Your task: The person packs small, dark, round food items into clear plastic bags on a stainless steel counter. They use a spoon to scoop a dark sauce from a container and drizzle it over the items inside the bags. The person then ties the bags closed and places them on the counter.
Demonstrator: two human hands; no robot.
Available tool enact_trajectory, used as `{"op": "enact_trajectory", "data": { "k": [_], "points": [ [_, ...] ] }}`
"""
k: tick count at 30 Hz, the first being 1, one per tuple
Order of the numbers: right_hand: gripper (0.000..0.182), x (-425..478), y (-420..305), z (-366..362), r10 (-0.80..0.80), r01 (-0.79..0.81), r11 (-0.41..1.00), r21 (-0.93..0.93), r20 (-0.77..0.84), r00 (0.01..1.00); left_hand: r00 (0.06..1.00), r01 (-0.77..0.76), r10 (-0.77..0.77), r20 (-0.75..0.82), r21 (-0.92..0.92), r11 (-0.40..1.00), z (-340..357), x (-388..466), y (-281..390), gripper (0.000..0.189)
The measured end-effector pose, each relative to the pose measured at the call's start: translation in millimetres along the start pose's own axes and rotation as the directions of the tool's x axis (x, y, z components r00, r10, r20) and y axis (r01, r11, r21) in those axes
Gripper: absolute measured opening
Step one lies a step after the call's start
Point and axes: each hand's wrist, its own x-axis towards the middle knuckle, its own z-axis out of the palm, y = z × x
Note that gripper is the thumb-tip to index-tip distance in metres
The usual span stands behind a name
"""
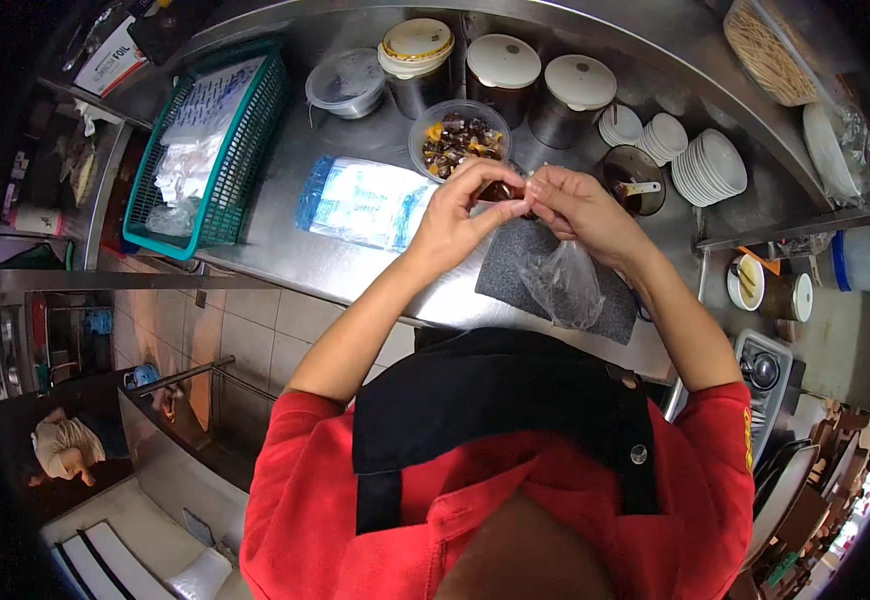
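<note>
My left hand (465,206) and my right hand (581,206) meet over the steel counter, fingertips pinched together. Between them is a small clear plastic packet of dark brown sauce (506,193), mostly covered by the fingers. Just beyond the left hand stands a round clear plastic tub (414,135) holding many small knotted packets (461,139), dark with some yellow-orange. Below the right hand, a crumpled clear plastic bag (566,289) lies on a dark grey mat (506,259). A blue-and-white plastic-wrapped pack (367,202) lies left of the left hand.
A green plastic basket (244,161) holds papers and plastic at the left. Lidded steel canisters (570,112) and a lidded plastic bowl (345,82) line the back. A brown translucent bowl with a white spoon (634,180) and stacked white dishes (705,169) stand right. A person (67,446) is at far left.
</note>
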Motion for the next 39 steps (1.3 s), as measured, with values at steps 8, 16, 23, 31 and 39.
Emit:
{"op": "enact_trajectory", "data": {
  "k": [8,16,23,31,39],
  "points": [
    [0.019,-3.6,13.4,16.6,-0.429,0.269,0.662,-0.7,-0.059,0.901,0.795,0.597,-0.573,0.199,-0.421,0.683,5.5,10.9,-14.4,0.052],
    [0.024,-4.6,5.5,-1.3,0.029,-0.035,0.95,0.31,0.022,0.999,0.999,0.026,-0.032,-0.023,-0.201,0.979,10.1,5.7,-4.6,0.032],
    [0.026,5.1,28.1,20.0,-0.539,0.281,0.571,-0.771,-0.094,0.837,0.783,0.621,-0.578,0.229,-0.259,0.74,-5.6,20.1,-43.0,0.028],
    [0.027,8.6,21.4,10.1,-0.362,0.177,0.721,-0.67,-0.146,0.921,0.995,-0.059,0.086,-0.039,0.453,0.89,7.7,-0.1,13.0,0.052],
    [0.019,-21.2,-4.0,-3.9,-0.291,0.202,0.387,-0.9,0.088,0.953,0.971,-0.228,0.12,0.206,0.663,0.713,3.7,7.3,9.3,0.034]
  ]
}}
